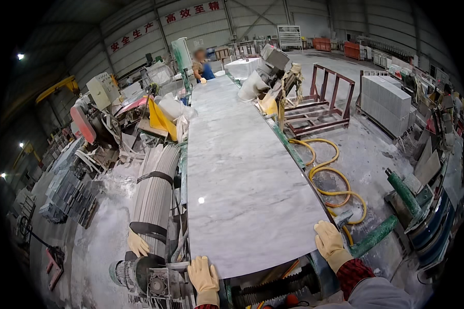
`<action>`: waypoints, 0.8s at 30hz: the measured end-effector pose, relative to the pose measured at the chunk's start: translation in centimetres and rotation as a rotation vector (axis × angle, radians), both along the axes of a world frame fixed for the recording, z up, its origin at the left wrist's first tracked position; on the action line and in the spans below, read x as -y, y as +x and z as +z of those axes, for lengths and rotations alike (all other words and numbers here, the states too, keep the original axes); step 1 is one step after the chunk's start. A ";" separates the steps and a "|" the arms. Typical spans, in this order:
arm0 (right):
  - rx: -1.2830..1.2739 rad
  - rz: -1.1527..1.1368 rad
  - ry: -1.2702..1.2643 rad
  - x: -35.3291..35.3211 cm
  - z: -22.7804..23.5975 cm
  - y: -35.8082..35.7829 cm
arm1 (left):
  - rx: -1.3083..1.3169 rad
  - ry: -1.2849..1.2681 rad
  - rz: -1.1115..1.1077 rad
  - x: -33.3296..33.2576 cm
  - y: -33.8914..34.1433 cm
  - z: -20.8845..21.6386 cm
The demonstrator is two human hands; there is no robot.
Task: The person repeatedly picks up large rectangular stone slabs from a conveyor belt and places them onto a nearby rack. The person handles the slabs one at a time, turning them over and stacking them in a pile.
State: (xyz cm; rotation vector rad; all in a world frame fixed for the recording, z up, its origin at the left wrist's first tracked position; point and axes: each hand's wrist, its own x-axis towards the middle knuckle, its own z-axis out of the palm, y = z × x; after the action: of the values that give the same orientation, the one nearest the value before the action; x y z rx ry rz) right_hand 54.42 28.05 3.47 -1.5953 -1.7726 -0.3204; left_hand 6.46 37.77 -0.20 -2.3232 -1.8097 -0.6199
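Note:
A long, polished white marble slab [247, 170] with grey veining stretches away from me over a green-framed machine. At its near left corner, my left hand [203, 280], in a cream work glove, grips the edge with its fingers on top. My right hand [332, 246], in a matching glove, is closed over the near right corner. The undersides of both hands are hidden. Under the slab's near end shows a dark ribbed bellows [273, 289]. Another cream glove [137, 243] rests near a motor [131, 273] left of my left hand.
A strapped bundle of long strips [154, 185] lies along the left side. Yellow hose [337, 180] loops over the floor at right, near a brown metal rack [319, 103]. A co-worker [202, 67] stands by the slab's far end. Green pipe [375, 236] juts out near my right hand.

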 end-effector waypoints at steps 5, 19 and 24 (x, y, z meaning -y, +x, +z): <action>0.001 0.005 -0.017 0.1 0.1 0.0 | -0.028 0.065 -0.004 0.2 -0.1 -0.2; 0.043 -0.015 -0.005 0.5 0.3 -0.3 | 0.010 -0.081 0.031 0.6 -0.4 -0.5; 0.038 -0.017 -0.027 0.7 0.3 -0.3 | 0.012 -0.064 0.038 0.9 -0.6 -0.8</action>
State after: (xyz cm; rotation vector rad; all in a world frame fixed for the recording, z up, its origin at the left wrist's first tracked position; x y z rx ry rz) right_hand 54.08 27.36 3.78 -1.6339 -1.7998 -0.3377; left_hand 5.81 36.92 -1.01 -2.3236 -1.9020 -0.5804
